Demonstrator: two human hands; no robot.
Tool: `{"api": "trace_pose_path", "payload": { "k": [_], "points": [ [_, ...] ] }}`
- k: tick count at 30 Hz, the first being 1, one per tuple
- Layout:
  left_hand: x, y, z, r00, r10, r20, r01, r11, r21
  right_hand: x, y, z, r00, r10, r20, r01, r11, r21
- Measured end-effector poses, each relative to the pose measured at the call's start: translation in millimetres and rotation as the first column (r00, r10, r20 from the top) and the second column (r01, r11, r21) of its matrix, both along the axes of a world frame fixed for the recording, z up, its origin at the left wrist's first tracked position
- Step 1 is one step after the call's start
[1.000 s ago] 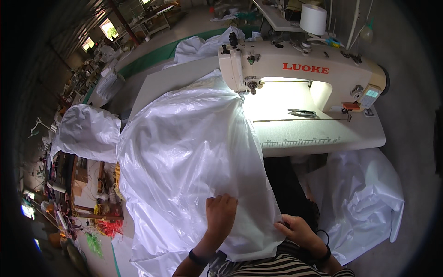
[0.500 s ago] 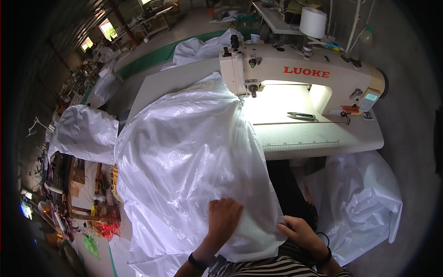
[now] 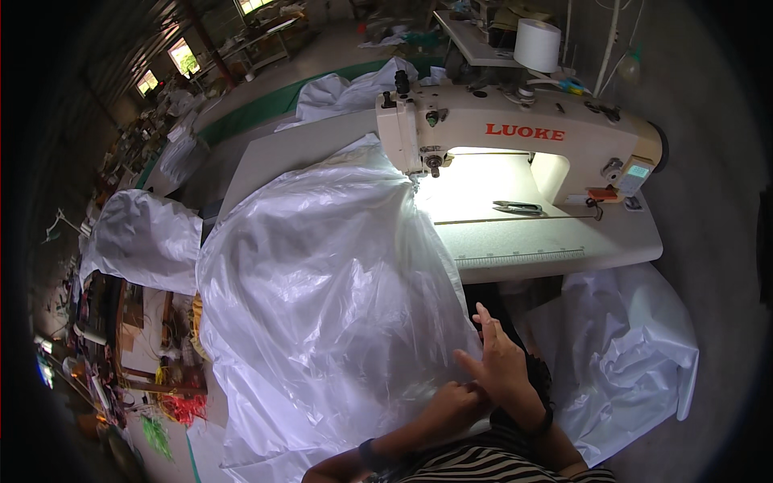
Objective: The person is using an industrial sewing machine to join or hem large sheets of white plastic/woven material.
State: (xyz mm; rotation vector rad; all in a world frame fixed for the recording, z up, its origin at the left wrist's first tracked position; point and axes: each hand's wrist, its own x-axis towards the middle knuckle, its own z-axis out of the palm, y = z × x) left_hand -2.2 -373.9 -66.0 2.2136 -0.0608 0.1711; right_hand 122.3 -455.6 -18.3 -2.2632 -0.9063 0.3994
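A large, glossy white plastic sheet hangs from the sewing machine down over the table's front edge to my lap. Its upper end gathers under the needle area, where the machine's lamp shines. Near the sheet's lower right edge, my left hand is closed on the material, its fingertips partly hidden. Just above and right of it, my right hand is raised with fingers spread and nothing in it. The two hands overlap at the right wrist.
Thread snips lie on the lit machine bed. A white thread cone stands behind the machine. More white sheeting hangs at the right, and another white bundle is at the left. Red and green strands lie lower left.
My left hand has moved right across the sheet to its edge and closed there. My right hand has let go of that edge, risen and opened. The view has shifted slightly.
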Motion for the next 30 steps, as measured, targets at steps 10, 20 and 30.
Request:
{"api": "trace_pose_path", "payload": {
  "k": [10,20,30],
  "points": [
    [-8,53,15,0.922,0.38,0.07,-0.375,0.836,0.4,6,-17,-43,0.724,0.203,-0.659,0.073,0.928,0.365],
    [7,28,28,0.971,0.118,0.21,-0.188,0.916,0.355,8,-8,-13,0.967,0.006,-0.254,0.023,0.994,0.111],
    [-54,128,-20,0.597,0.779,0.193,-0.801,0.565,0.199,12,-1,-25,0.935,0.01,0.356,0.02,0.996,-0.083]
  ]
}}
